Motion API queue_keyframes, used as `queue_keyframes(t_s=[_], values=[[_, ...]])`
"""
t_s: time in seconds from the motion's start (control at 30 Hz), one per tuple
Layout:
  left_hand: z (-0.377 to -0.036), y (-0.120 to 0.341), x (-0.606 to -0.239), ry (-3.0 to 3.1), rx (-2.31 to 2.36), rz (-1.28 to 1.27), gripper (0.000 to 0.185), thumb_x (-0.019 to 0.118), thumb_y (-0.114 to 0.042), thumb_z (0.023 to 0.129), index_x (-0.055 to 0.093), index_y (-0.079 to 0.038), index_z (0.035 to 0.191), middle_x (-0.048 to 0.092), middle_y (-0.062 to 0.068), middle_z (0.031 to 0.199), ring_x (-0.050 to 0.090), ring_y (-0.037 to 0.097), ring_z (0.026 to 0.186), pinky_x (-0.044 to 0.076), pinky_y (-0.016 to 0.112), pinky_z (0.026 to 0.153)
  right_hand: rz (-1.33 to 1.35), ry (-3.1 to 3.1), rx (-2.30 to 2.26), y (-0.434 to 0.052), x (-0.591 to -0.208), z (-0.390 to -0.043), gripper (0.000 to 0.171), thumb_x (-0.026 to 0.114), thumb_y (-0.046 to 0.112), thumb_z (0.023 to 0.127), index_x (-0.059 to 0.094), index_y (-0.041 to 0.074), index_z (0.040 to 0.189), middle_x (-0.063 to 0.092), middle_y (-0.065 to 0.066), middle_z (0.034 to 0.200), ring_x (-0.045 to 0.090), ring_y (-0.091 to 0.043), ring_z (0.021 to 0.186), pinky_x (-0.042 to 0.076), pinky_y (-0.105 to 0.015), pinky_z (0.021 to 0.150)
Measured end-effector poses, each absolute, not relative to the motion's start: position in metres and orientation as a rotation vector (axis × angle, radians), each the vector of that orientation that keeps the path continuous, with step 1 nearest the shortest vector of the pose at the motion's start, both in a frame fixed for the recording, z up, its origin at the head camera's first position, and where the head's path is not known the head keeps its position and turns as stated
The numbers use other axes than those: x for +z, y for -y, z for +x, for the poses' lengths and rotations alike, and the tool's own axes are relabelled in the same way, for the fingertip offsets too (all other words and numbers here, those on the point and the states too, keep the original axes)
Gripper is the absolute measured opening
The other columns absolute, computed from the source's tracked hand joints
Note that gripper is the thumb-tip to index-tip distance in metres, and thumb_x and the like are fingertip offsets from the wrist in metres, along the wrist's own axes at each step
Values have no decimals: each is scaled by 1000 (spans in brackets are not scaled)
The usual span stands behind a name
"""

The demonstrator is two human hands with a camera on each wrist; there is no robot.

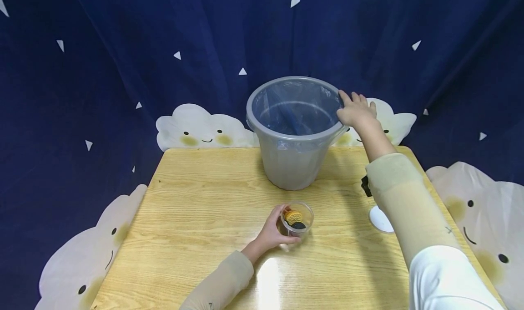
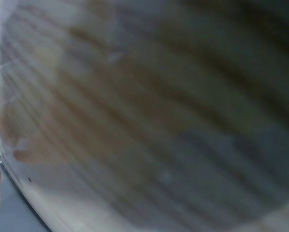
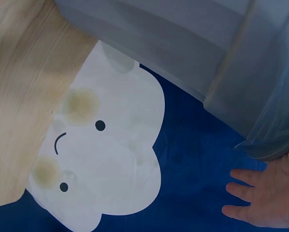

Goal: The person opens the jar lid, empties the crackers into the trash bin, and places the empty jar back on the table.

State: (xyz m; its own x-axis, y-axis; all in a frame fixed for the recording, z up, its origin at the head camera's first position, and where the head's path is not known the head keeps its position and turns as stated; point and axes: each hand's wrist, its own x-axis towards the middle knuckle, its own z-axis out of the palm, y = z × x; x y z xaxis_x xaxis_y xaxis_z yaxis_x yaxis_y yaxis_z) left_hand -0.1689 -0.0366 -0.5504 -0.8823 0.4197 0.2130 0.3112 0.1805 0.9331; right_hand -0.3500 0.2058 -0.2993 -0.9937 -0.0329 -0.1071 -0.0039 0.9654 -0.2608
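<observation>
My left hand (image 1: 273,230) grips a clear plastic cup (image 1: 304,212) from its left side, thumb on the near side. Inside the cup lie a yellow ridged piece (image 1: 293,216), a black piece (image 1: 298,226) and something orange-red, partly hidden. A grey bucket (image 1: 286,162) stands upright at the table's back edge, lined with a thin bluish plastic bag (image 1: 270,103). At the bucket's right rim, my right hand (image 1: 357,109) touches it with fingers extended; the right wrist view shows this hand (image 3: 275,195) beside the bag's overhang. The left wrist view is mostly blurred.
The bucket and cup share a wooden table (image 1: 196,187). A white round disc (image 1: 380,219) lies on its right side, partly hidden by my right forearm. Behind hangs a dark blue curtain (image 1: 204,27), with white cloud shapes (image 1: 204,128) around the table's edges.
</observation>
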Motion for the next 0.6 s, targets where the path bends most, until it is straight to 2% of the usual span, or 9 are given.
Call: queue_keyframes(t_s=[0.23,0.4,0.6], values=[[-182,39,-586,-2442,1839,710,91,88,-17,56,39,-8,132,45,13,124,43,19,115,32,43,104,-28,-3001,-405,-206,-300,-351,67,26,18,86,0,11,147,-2,-26,149,-5,-44,135,-3,-64,106],[-185,43,-585,-2446,1893,677,90,87,-14,57,38,-13,132,43,19,124,43,24,116,33,44,103,-26,-3003,-417,-206,-300,-351,67,27,18,86,0,12,147,-1,-26,149,-5,-44,135,-3,-64,105],[-181,50,-557,-2424,1969,661,88,85,-4,58,35,0,131,43,26,122,43,37,116,32,49,103,-24,-3002,-422,-206,-301,-352,67,27,18,86,0,12,147,-2,-26,149,-5,-44,135,-3,-64,105]])
